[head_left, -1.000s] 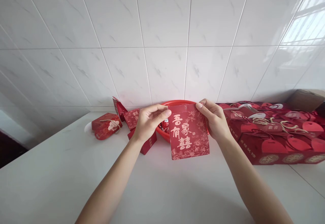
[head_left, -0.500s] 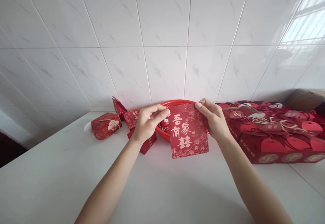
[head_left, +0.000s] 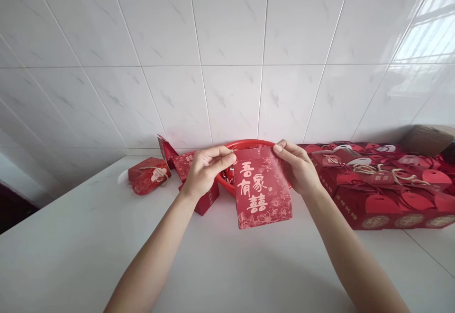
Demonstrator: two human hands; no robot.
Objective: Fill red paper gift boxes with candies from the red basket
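Observation:
My left hand (head_left: 202, 173) pinches the upper left corner of a red paper gift bag (head_left: 265, 192), and my right hand (head_left: 298, 167) grips its upper right corner. Pale Chinese characters and flowers are printed on the front. A small hole shows near the top edge, above a crease. The bag hangs upright and looks mostly flat, in front of a red plastic basket (head_left: 245, 141). Shiny red wrapped items (head_left: 230, 174) show inside the basket. Partly behind my left hand and forearm is a dark red box (head_left: 208, 201).
On the right stand rows of red gift boxes (head_left: 377, 204) with cord handles, a brown carton (head_left: 426, 138) behind them. At the left lie a corded red box (head_left: 149, 175) and flowered red pieces (head_left: 182, 164). A tiled wall (head_left: 231, 100) backs the white counter (head_left: 227, 270).
The gift bag's lower edge has dropped slightly and tilted, and its front bulges a little more. Both hands keep their pinch at the top corners, nearly in place.

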